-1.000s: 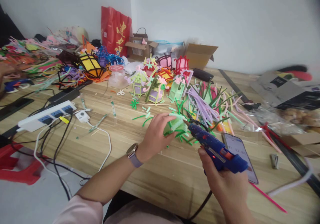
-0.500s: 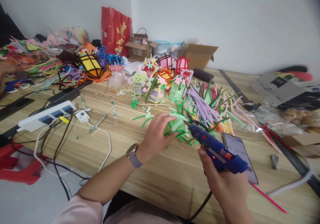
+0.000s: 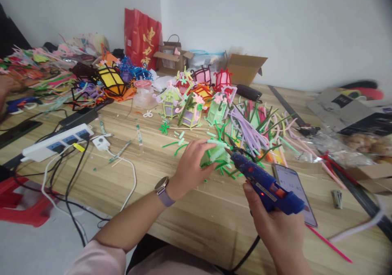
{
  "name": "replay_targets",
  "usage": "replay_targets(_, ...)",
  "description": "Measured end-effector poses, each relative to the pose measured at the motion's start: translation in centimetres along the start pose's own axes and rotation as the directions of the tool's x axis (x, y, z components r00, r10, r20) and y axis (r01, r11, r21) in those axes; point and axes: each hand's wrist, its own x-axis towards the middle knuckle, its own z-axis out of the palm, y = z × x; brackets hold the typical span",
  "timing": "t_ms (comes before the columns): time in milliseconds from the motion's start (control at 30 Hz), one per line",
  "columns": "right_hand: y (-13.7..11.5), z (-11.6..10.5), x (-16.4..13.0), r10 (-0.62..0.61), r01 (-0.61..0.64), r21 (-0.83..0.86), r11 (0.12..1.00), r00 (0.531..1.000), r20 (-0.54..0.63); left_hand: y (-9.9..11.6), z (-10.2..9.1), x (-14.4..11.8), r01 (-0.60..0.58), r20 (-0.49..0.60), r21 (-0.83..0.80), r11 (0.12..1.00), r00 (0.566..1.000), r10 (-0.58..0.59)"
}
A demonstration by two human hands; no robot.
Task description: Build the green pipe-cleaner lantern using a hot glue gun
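- Chenille-stem lanterns [image 3: 191,115] crowd the middle of the desk [image 3: 183,217], with lilac chenille stems [image 3: 249,136] heaped beside them.
- A white power strip [image 3: 58,142] with plugged cables lies at the left, close to the desk's near edge.
- A smartphone [image 3: 295,193] lies nearer the right side, partly covered from view by the blue glue gun [image 3: 265,181].
- Another person's hand [image 3: 7,86] shows at the far left.
- The pale green piece [image 3: 216,154] is between the lanterns and the near edge; whether it touches the desk cannot be told. It looks fuzzy and boxy, with darker green stems across and around it.
- The left hand [image 3: 192,162] grips this piece by its left side, fingers over the top, hiding part of it.
- The right hand [image 3: 275,226] is wrapped around the glue gun, nozzle by the piece's right end; contact is unclear.
- Along the far edge stand a red bag [image 3: 139,38], contents hidden, and a small cardboard box [image 3: 171,62] with spread flaps.
- Toward the right edge, clear plastic packaging [image 3: 366,144] holds tan lumps.
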Motion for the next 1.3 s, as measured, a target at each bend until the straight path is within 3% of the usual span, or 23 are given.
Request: replay_targets(1300, 0.01, -0.1, -0.25, 0.032, -0.032, -0.051, 0.998, 0.999, -0.006, 0.03, 0.09, -0.07, -0.034, -0.011, 0.029, 0.999, 0.999, 0.034)
